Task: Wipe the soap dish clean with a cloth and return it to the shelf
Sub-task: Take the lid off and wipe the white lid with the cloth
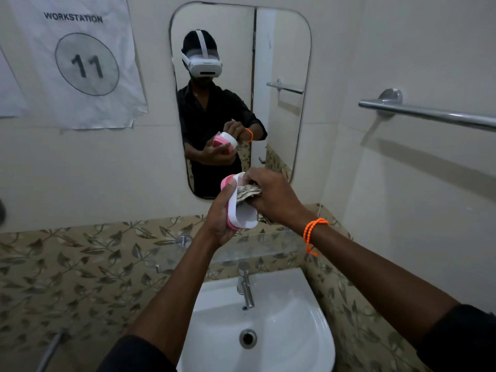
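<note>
A pink and white soap dish [243, 213] is held tilted on its side in front of the mirror, above the glass shelf [268, 247]. My left hand [221, 218] grips it from below and behind. My right hand [271, 196], with an orange bead bracelet at the wrist, presses a crumpled patterned cloth [248, 194] into the dish's open white inside. Most of the cloth is hidden by my fingers.
A white basin [295, 331] with a chrome tap [247, 289] sits directly below. A mirror [281, 63] hangs on the wall ahead and reflects the person. A chrome towel rail [429, 114] runs along the right wall. A paper sign [80, 60] hangs at the upper left.
</note>
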